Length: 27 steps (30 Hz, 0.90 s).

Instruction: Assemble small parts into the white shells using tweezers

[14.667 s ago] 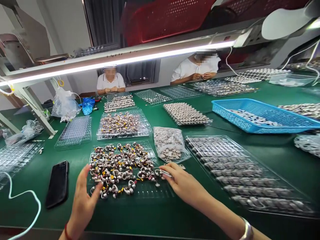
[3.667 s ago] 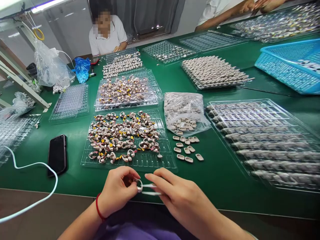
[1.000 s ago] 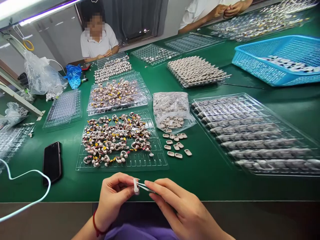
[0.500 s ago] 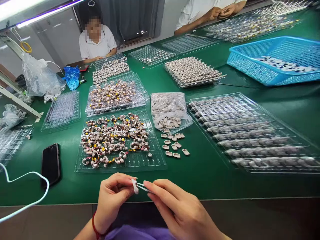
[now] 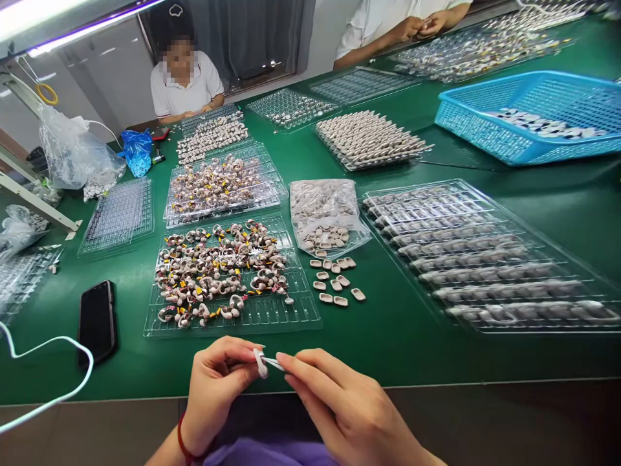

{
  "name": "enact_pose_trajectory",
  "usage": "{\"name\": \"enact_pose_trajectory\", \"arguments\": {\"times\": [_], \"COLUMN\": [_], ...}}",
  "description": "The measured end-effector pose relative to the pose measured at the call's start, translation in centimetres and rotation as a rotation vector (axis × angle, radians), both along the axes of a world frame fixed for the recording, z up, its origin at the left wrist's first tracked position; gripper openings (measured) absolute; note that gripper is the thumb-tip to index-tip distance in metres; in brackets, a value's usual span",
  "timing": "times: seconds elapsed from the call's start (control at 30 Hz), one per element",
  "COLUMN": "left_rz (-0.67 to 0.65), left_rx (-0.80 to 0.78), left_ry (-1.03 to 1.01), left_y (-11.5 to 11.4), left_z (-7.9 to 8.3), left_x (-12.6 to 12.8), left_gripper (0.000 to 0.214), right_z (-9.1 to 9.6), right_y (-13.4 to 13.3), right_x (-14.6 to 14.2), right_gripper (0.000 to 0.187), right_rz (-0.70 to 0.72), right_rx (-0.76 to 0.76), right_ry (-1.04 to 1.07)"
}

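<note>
Above the table's front edge, my left hand (image 5: pixel 216 378) pinches a small white curved earphone part (image 5: pixel 261 364) between thumb and fingers. My right hand (image 5: pixel 344 398) is closed on a pair of tweezers (image 5: pixel 273 363), whose tips meet the part's right side. What the tips grip, if anything, is too small to make out. Just beyond my hands lies a clear tray (image 5: pixel 305 314) heaped with ring-shaped earphone pieces (image 5: pixel 213 285) bearing yellow tabs. Several small beige shell covers (image 5: pixel 358 294) lie loose to its right, by a plastic bag (image 5: pixel 323 200) of more covers.
A black phone (image 5: pixel 98 320) and a white cable (image 5: pixel 72 389) lie at left. Filled clear trays (image 5: pixel 490 285) stand at right, with a blue basket (image 5: pixel 514 145) behind. Two people in white shirts (image 5: pixel 204 77) sit across the green table (image 5: pixel 388 349).
The tweezers' arms have come closer together at the earphone part, and my right hand has shifted slightly left. My left hand keeps its hold. The whole view has moved a little.
</note>
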State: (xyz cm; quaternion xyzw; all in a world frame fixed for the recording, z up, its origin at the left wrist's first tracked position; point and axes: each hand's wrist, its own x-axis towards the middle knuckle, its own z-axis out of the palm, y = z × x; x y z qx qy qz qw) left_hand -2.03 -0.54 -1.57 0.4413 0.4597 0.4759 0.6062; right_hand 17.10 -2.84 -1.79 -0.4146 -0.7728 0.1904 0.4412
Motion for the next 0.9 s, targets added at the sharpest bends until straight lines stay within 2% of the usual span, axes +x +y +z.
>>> {"name": "enact_pose_trajectory", "arguments": {"times": [0.6,0.9], "left_rz": [-0.028,0.034], "left_rx": [0.011,-0.019], "left_ry": [0.068,0.024], "left_y": [0.22,0.11], "left_z": [-0.28,0.03], "left_x": [-0.50,-0.08], "left_gripper": [0.013,0.007], "right_z": [0.46,0.04], "right_y": [0.37,-0.03], "right_x": [-0.12,-0.41], "right_gripper": [0.025,0.025], "right_rz": [-0.041,-0.072], "right_rx": [0.059,0.071], "right_ry": [-0.058,-0.007]}}
